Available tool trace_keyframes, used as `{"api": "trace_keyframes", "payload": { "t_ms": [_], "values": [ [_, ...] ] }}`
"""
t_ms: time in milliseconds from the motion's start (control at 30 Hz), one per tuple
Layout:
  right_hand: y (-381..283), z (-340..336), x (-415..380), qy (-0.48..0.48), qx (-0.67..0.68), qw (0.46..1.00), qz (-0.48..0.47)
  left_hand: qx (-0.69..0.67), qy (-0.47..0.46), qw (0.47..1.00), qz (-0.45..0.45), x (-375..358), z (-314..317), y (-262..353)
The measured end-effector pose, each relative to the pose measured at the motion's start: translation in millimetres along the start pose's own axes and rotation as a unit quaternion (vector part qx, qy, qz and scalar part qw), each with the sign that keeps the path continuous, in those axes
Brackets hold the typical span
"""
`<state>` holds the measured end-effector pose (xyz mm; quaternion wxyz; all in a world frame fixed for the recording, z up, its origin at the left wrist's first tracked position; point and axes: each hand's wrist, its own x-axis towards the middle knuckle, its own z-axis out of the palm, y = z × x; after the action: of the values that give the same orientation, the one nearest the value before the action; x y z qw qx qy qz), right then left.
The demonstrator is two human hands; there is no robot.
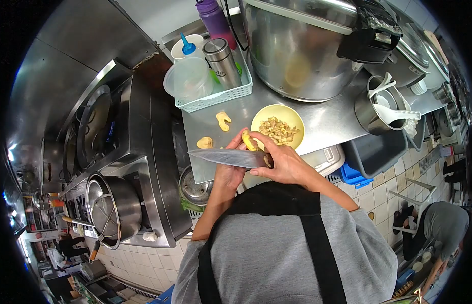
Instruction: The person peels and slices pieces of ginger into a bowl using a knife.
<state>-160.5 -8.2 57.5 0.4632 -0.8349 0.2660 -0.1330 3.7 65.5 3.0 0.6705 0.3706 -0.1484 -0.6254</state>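
Note:
My left hand is closed around a piece of ginger with bright yellow flesh showing. In my right hand is a kitchen knife, its wide blade pointing left across the front of my left hand and hiding part of it. The right fingertips are right at the ginger. Just beyond my hands stands a yellow bowl with ginger scraps in it. Two peeled-looking pieces, a bent ginger piece and a rounder ginger piece, lie on the steel table to the left.
A pale green basket holds a steel flask, a purple bottle and plastic tubs. Behind the bowl rises a large steel cooker. A pot with white ladles stands right. A stove is left; another person bends at lower right.

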Motion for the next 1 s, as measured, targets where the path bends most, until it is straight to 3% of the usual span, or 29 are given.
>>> {"api": "trace_keyframes", "payload": {
  "t_ms": [567,867,933,1000],
  "values": [
    [-3.7,-1.5,0.9,-0.02,0.01,0.999,0.043,0.013,0.013,1.0,0.003,-3.4,0.2,0.2],
    [0.2,2.8,3.6,0.022,0.014,1.0,-0.003,0.028,0.011,0.999,0.024,-4.5,-1.7,2.3],
    [-1.8,1.8,4.8,0.01,0.033,0.999,0.029,0.03,0.026,0.999,0.031,-6.6,1.9,2.3],
    [2.9,1.1,7.5,0.026,0.042,0.998,0.034,0.059,-0.01,0.998,0.027,-9.8,2.6,-7.3]
  ]
}}
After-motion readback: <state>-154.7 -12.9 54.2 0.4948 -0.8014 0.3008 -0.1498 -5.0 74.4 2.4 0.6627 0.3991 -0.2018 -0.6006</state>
